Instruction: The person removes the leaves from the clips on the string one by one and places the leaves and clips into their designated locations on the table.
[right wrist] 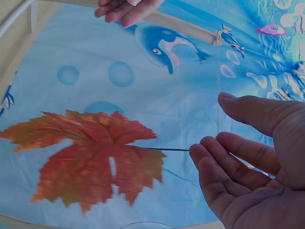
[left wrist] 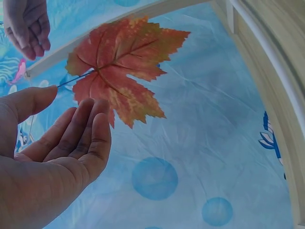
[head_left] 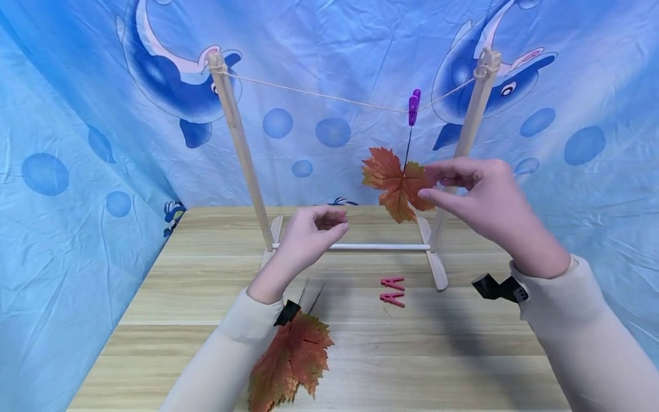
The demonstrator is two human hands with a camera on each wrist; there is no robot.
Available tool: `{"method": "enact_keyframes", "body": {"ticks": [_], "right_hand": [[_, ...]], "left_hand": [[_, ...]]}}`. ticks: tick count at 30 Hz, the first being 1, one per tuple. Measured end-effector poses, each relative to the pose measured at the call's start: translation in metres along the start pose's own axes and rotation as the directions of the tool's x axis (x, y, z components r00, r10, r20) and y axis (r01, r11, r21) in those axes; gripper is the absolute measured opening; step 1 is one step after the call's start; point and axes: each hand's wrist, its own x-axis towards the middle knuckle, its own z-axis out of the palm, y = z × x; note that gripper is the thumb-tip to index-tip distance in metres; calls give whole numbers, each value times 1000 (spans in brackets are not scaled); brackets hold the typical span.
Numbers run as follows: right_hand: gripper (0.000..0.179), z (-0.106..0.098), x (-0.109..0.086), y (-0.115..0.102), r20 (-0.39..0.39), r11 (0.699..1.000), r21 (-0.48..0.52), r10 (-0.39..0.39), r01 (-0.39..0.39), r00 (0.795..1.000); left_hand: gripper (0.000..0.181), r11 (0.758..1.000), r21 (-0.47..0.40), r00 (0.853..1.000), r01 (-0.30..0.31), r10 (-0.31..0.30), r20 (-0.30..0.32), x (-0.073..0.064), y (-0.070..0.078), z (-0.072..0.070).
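Note:
An orange-red maple leaf (head_left: 393, 186) hangs by its dark stem from a purple clothespin (head_left: 413, 109), which is clipped on a thin string (head_left: 319, 94). Close to the leaf's right edge is my right hand (head_left: 486, 197). In the right wrist view its thumb and fingers stand apart with nothing between them, and the leaf (right wrist: 100, 152) shows beyond the fingertips. My left hand (head_left: 314, 234) hovers left of the leaf, over the table, fingers loosely bent and holding nothing. The left wrist view shows its thumb and fingers (left wrist: 97, 138) parted too.
The string runs between two wooden posts (head_left: 239, 137) joined low down by a white rod (head_left: 378, 246). Two pink clothespins (head_left: 393, 299) lie on the wooden table (head_left: 463, 355). Several stemmed maple leaves (head_left: 296, 357) lie by my left forearm. A blue dolphin-print cloth (head_left: 329, 51) hangs behind.

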Motion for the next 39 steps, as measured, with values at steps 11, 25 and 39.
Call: {"method": "enact_keyframes", "body": {"ticks": [11, 25, 39], "right_hand": [[39, -21, 28, -15, -32, 1000, -3, 1, -1, 999], [46, -38, 67, -31, -56, 996, -93, -23, 18, 998], [56, -49, 96, -49, 26, 976, -218, 13, -7, 1000]], "left_hand": [[19, 995, -76, 998, -57, 56, -10, 20, 16, 5], [23, 992, -98, 996, -86, 85, -8, 51, 37, 14], [25, 990, -86, 993, -112, 109, -32, 84, 55, 21]]}}
